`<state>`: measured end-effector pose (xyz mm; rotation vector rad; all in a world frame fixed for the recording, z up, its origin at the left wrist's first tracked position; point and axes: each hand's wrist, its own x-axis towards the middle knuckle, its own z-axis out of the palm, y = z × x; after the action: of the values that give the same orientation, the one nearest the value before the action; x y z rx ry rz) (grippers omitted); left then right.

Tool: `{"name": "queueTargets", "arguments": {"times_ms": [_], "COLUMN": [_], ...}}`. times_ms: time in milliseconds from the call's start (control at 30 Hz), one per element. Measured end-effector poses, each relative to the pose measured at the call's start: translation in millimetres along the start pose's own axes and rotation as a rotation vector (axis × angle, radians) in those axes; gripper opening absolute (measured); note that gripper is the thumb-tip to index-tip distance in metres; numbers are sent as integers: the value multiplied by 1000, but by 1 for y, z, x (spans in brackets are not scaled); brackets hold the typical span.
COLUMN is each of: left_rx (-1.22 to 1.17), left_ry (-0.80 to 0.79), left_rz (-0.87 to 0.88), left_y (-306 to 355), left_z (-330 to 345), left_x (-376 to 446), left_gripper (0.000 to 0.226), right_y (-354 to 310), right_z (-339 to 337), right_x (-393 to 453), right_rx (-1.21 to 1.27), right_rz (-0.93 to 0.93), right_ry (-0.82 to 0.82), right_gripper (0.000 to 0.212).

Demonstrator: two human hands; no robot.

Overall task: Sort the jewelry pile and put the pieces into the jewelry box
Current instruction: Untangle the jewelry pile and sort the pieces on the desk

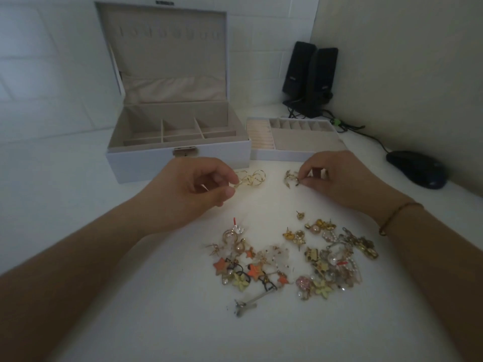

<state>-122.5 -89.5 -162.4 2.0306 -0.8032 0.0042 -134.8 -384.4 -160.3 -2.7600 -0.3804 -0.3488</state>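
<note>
Left hand [194,188]: pinching a gold wire piece [249,178] between thumb and fingertip, just near of the jewelry box [180,163]. Right hand [337,178]: pinching a small gold earring [291,178], just near of the removable tray [295,141] standing to the right of the box. Both pieces low over the table [104,231]; contact with the surface not determinable.

Box open, lid upright, compartments bare as far as visible. Pile [290,262] lying near of both hands, between the forearms, largely unsorted; task judged early.

Risks noted:
- Thin wire loops liable to bend or slip from a fingertip pinch; likely cause, squeezing too hard or lifting by one loop.
- Earring posts and hooks in the pile liable to snag neighbours; likely result, a cluster dragged along with one piece.
- Forearms close on either side of the pile; a sweep toward box or tray could scatter pieces.
- Small studs [299,215] at the pile's far edge easily rolled or overlooked in dim light.
- Matching pairs possibly split across compartments if dropped in hastily.
</note>
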Motion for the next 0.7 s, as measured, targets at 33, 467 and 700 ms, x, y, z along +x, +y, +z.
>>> {"name": "queueTargets", "arguments": {"times_ms": [33,467,700], "left_rx": [3,151,230], "left_ry": [1,-129,-248], "left_rz": [1,152,184], "left_y": [0,-1,-4], "left_z": [0,-5,-1], "left_x": [0,-3,-3], "left_gripper": [18,25,24], "right_y": [1,-6,-33], "right_z": [1,-20,-18], "right_x": [0,-9,-21], "right_rx": [10,41,103], "right_rz": [-3,-64,-146], "right_ry": [5,-27,-361], "right_gripper": [12,7,13]}}
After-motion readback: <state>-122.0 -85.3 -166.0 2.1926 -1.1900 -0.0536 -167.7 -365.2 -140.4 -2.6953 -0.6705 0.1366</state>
